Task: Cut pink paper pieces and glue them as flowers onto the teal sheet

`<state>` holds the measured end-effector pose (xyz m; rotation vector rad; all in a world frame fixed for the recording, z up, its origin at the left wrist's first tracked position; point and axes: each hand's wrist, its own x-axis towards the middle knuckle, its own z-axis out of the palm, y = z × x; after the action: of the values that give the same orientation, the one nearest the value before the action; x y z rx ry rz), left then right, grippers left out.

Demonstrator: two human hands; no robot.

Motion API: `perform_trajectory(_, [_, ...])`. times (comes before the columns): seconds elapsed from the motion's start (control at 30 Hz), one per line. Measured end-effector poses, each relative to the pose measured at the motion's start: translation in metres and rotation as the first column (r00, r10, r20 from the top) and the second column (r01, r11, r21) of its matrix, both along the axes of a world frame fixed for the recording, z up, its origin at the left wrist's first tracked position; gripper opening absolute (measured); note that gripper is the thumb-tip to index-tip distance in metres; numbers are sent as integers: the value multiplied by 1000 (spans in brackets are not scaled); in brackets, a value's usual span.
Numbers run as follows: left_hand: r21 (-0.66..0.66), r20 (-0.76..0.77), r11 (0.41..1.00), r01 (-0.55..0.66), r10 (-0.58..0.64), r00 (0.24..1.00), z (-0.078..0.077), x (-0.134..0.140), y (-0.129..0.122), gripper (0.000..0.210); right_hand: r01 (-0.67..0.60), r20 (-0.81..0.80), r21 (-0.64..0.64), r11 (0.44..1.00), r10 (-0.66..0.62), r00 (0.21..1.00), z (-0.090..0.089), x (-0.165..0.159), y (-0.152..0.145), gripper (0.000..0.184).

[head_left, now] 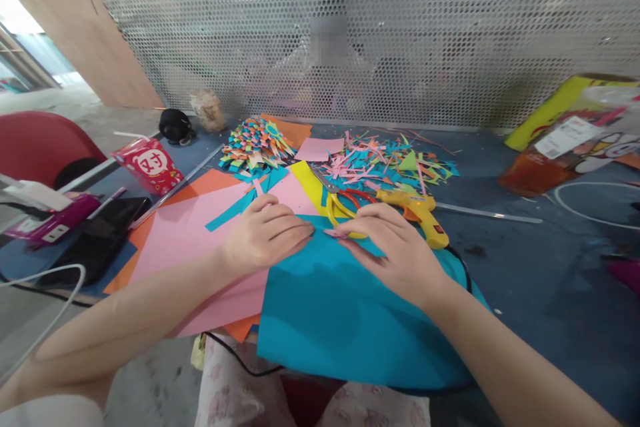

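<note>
My left hand [273, 233] is closed, its fingers curled and pressed together above the pink sheet [190, 233]. From behind its index finger sticks a narrow pink paper strip [259, 187], which it seems to grip; the thumb is hidden. My right hand [395, 250] pinches a small folded pink paper piece [334, 233] between thumb and fingertips, over the blue sheet [350, 307]. Just beyond it lie yellow-handled scissors [340, 210] and a yellow glue gun [425, 213]. Blue paper strips [227, 213] rest near my left hand.
Behind are a multicoloured paper-strip cluster [257, 147] and loose cuttings [380, 163]. A red drink carton [150, 163], phone [95, 237] and purple power strip [55, 217] stand left. A bagged drink [550, 147] is at right, before a perforated metal panel [400, 33].
</note>
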<state>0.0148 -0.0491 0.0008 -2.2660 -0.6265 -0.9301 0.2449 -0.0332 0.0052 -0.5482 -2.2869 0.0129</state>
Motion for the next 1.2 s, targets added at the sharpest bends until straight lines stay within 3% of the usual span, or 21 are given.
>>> perform_trajectory(0.47, [13,-6,1000,-1,1,1000,2,3,-2,9,-22,33,48,999,20,999,-1,1,-1,17])
perform_trajectory(0.97, [-5,-31,1000,19,-19,999,2,3,-4,4,-31,50,5,1000,31,998,2,0,-3,18])
perform_trajectory(1.2, [27,-33,999,34,-33,999,-1,3,-3,5,-47,74,-79,996,53,996,0,0,-3,21])
